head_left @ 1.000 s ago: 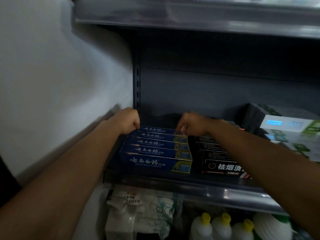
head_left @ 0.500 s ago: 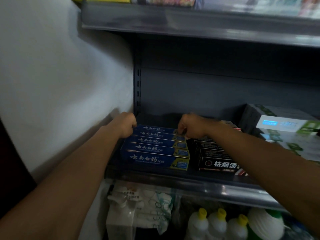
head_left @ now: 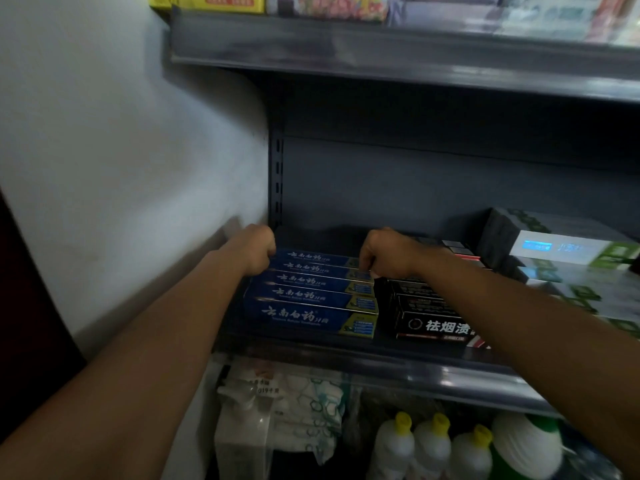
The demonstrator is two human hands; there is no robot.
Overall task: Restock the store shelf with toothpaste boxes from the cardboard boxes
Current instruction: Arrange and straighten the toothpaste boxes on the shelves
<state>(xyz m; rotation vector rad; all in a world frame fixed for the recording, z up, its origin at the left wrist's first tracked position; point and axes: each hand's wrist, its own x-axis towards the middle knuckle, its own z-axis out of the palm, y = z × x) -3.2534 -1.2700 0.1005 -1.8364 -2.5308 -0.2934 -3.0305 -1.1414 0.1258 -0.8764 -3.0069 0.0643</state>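
Several blue toothpaste boxes [head_left: 311,296] lie in a row front to back at the left end of the grey shelf [head_left: 346,362]. My left hand [head_left: 258,249] grips the left ends of the rear blue boxes, fingers curled. At the right ends of those same rear boxes my right hand [head_left: 384,252] pinches them with curled fingers. Black toothpaste boxes [head_left: 429,320] sit right beside the blue row, partly under my right forearm. No cardboard box is in view.
White and green boxes [head_left: 568,254] are stacked at the right of the shelf. A white wall [head_left: 121,150] borders the shelf on the left. Below stand bottles with yellow caps [head_left: 433,445] and plastic-wrapped goods [head_left: 277,403]. An upper shelf [head_left: 381,53] carries coloured packages.
The view has tilted up a little, showing more of the upper shelf. Both hands stay at the ends of the rear blue boxes.
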